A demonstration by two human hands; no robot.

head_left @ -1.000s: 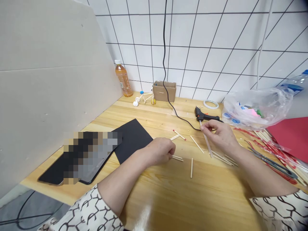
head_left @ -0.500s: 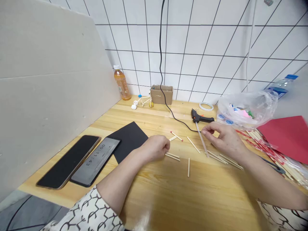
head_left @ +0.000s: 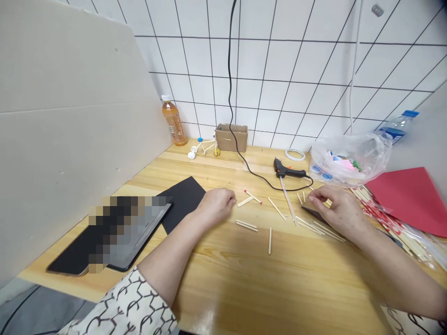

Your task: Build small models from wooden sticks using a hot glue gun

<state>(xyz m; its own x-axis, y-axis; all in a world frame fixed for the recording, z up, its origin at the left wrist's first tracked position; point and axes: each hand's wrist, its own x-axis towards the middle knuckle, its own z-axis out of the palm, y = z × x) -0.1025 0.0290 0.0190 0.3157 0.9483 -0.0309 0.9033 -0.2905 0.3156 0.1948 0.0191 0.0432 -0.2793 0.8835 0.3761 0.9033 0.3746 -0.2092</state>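
Note:
My left hand (head_left: 217,205) rests curled on the wooden tabletop (head_left: 223,288), holding nothing visible, just right of a black paper sheet (head_left: 181,200). A loose matchstick (head_left: 246,225) pair lies to its right, beside a red-tipped matchstick (head_left: 253,197). My right hand (head_left: 337,207) hovers with its fingers apart over a small dark piece (head_left: 312,213), and I cannot tell whether they touch it. Several bare sticks (head_left: 321,230) lie below that hand. A pale glue stick (head_left: 288,200) lies to its left, running down from a black hot glue gun (head_left: 288,171).
A blurred phone and tablet (head_left: 118,237) lie at the left. A cardboard box (head_left: 230,137), a stick model with white wheels (head_left: 204,148) and an orange drink bottle (head_left: 172,122) stand at the back. To the right are a tape roll (head_left: 295,154), a plastic bag (head_left: 349,158) and red card (head_left: 408,200).
My right hand has let go of the glue stick, which now lies on the table, and has moved over the dark piece. My left hand has shifted slightly left, and the view has tilted.

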